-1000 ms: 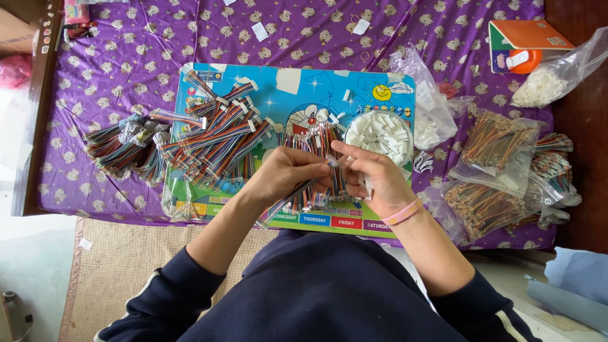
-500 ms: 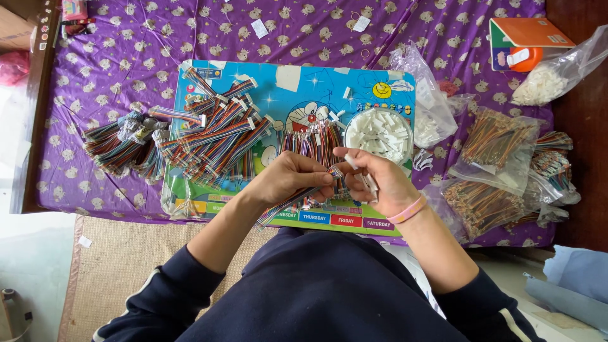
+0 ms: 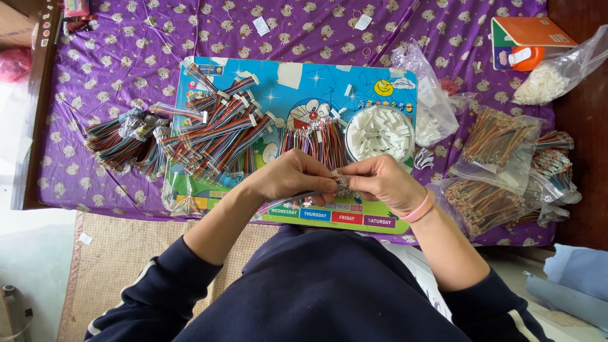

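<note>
My left hand (image 3: 288, 177) and my right hand (image 3: 380, 182) meet over the near edge of a blue cartoon board (image 3: 297, 88). Together they pinch a thin multicoloured ribbon cable (image 3: 303, 196) whose metal-tipped end sits between my fingertips. Just beyond my hands lies a fanned bunch of loose coloured wires (image 3: 315, 138). A round clear bowl of small white plastic connectors (image 3: 379, 132) stands right of that bunch. A pink band circles my right wrist.
A heap of finished cables with white connectors (image 3: 215, 130) covers the board's left side, with more bundles (image 3: 120, 140) on the purple cloth. Clear bags of wires (image 3: 500, 171) lie at right. An orange box (image 3: 529, 38) and a bag of white parts (image 3: 544, 81) sit far right.
My hands have drawn closer together and slid slightly toward me. The cable end now sits pinched between both sets of fingertips.
</note>
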